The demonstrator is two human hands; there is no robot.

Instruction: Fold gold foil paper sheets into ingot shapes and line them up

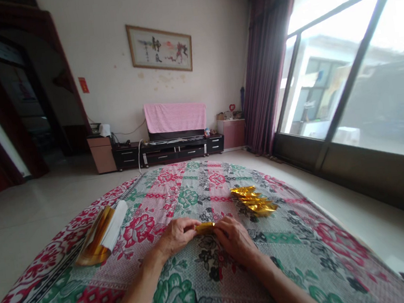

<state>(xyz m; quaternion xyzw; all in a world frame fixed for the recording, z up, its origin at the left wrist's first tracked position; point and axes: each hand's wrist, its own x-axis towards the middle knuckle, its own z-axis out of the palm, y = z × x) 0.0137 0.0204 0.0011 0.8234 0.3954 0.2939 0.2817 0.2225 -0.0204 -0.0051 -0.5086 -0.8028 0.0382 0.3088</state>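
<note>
A small strip of folded gold foil paper (205, 227) lies between my two hands, low over the flowered tablecloth. My left hand (178, 234) pinches its left end between thumb and fingers. At the other end, my right hand (234, 237) has its fingers closed on the foil. Beyond my right hand sits a row of several folded gold foil pieces (253, 201), set close together. Off to the left rests a curled stack of gold foil sheets (104, 233), with a white side turned up along its right edge.
The round table wears a red, green and grey flowered tablecloth (188, 197). Past it, a low black cabinet (178, 153) stands at the wall, with a pink cloth (176, 116) over the thing on top. Large windows and a purple curtain (260, 67) are at right.
</note>
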